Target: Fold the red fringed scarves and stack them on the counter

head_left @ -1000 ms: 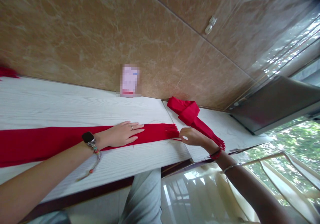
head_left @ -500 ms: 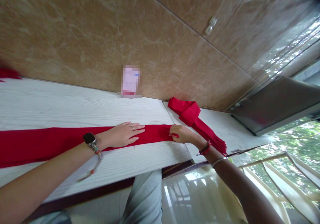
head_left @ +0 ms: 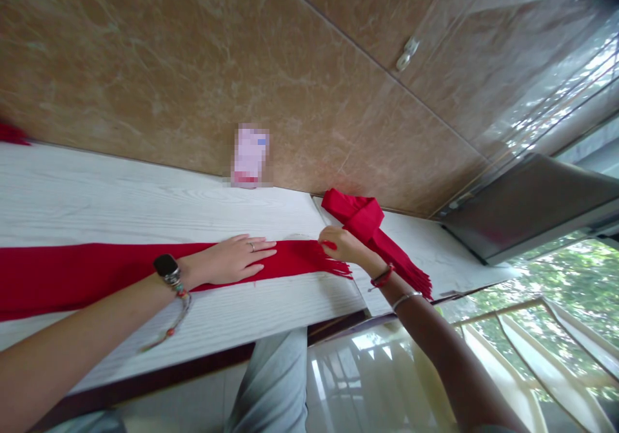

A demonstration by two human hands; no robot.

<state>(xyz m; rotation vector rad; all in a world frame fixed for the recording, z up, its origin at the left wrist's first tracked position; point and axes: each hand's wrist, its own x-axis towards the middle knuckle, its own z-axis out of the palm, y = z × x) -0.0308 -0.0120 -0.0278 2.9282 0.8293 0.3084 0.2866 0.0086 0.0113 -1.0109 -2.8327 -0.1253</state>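
A long red scarf (head_left: 97,272) lies flat across the white wood-grain table (head_left: 145,201). My left hand (head_left: 232,259) rests on it palm down, fingers stretched out, a watch and a beaded bracelet on the wrist. My right hand (head_left: 341,245) is at the scarf's fringed end near the far corner, fingers pinched on the fabric edge. A second red scarf (head_left: 370,227), folded and knotted, lies just behind my right hand on the neighbouring white surface.
A brown marble wall (head_left: 242,66) rises behind the table, with a small pink card (head_left: 250,156) leaning against it. A dark window frame (head_left: 532,201) and a glass pane with greenery are on the right. My grey trouser leg (head_left: 275,381) shows below the table edge.
My right hand has moved left and away from me, from the fringe tips up to the scarf's far end corner. My left hand has stayed flat on the scarf.
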